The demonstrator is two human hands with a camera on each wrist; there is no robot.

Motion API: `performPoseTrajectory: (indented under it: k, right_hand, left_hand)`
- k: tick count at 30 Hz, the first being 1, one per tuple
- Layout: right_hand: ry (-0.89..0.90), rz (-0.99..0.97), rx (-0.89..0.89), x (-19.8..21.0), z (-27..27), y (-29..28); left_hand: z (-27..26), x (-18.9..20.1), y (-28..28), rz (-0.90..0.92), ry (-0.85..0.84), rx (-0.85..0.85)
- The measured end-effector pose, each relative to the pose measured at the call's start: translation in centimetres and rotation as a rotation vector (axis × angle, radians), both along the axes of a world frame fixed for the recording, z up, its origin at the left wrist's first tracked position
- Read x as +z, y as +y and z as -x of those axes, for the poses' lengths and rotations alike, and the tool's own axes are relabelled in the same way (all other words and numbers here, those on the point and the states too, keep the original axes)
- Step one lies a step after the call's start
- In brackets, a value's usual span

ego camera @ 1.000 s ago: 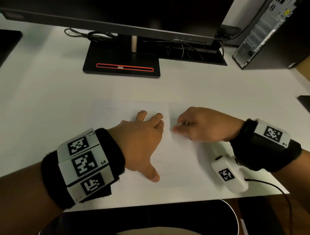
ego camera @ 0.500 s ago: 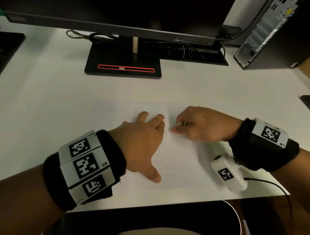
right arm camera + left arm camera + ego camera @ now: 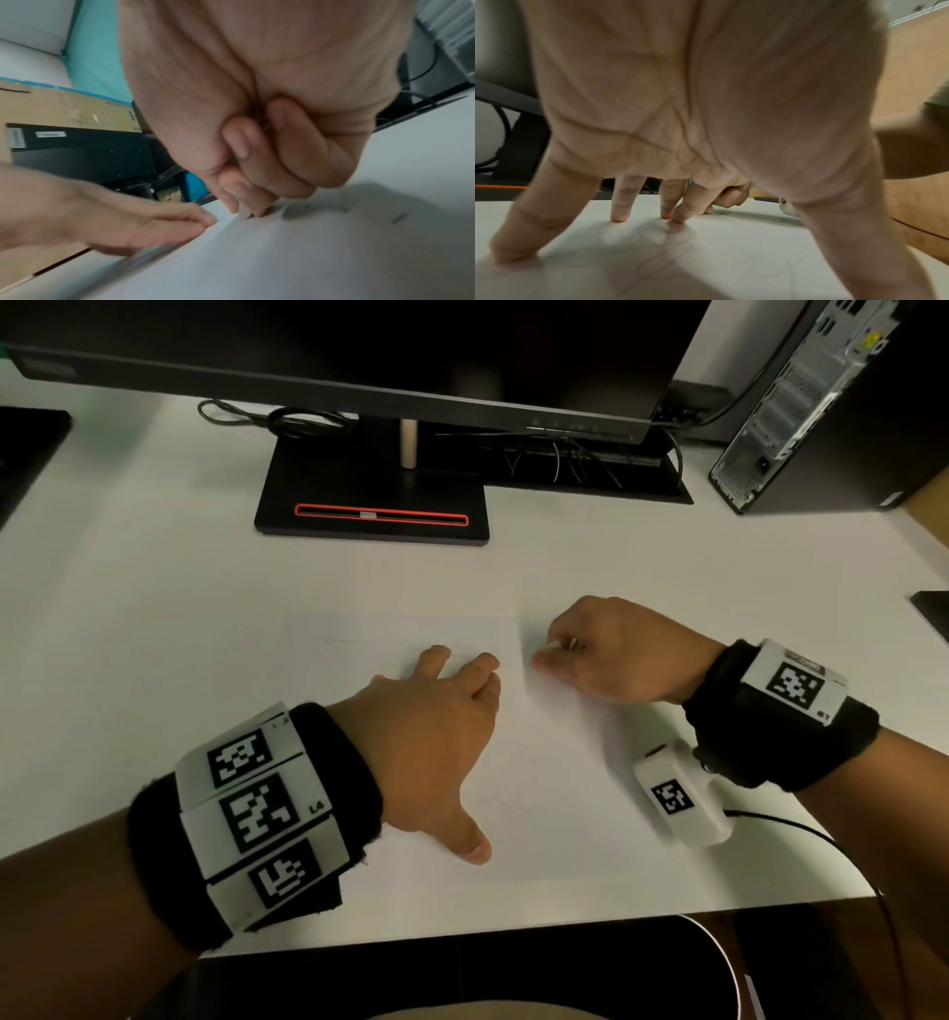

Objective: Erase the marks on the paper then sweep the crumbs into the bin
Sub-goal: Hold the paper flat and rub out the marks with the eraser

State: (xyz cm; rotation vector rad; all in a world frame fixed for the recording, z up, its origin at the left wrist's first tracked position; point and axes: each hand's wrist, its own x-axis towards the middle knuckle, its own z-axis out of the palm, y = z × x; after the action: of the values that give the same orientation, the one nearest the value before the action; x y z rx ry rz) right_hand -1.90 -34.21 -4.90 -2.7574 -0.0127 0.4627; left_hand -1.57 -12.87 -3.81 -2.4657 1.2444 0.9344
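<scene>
A white desk (image 3: 154, 618) carries a monitor stand (image 3: 372, 505) beyond the hands. The paper (image 3: 539, 788) lies flat under the left hand (image 3: 436, 742), whose straight, spread fingers (image 3: 621, 203) press it down. Just beside those fingertips, the right hand (image 3: 616, 654) is curled round a small eraser (image 3: 244, 212), its tip touching the sheet. The paper is judged thin, light and easily creased, best pinned close to the rubbing. The eraser seems small, best pinched low.

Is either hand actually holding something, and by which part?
The right hand pinches a small pale eraser by its upper part, tip on the paper. The left hand holds nothing, pressing flat on the paper.
</scene>
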Motion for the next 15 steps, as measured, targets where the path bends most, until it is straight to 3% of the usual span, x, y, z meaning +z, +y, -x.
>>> performPoseTrajectory:
  k: [3,7,12,15]
  right_hand:
    - [0.095,-0.018,0.114,0.1,0.5,0.9]
    - [0.020,0.001,0.011,0.3,-0.6,-0.2]
    - [0.101,-0.015,0.122,0.2,-0.1,0.6]
    - [0.012,0.016,0.026,0.3,-1.1,-0.5]
  left_hand:
    - [0.0,0.1,0.0,-0.004,0.002,-0.001]
    - [0.0,0.0,0.0,-0.007,0.009,0.004]
    - [0.0,0.0,0.0,-0.001,0.015,0.007]
    - [0.0,-0.1,0.1,0.003,0.014,0.007]
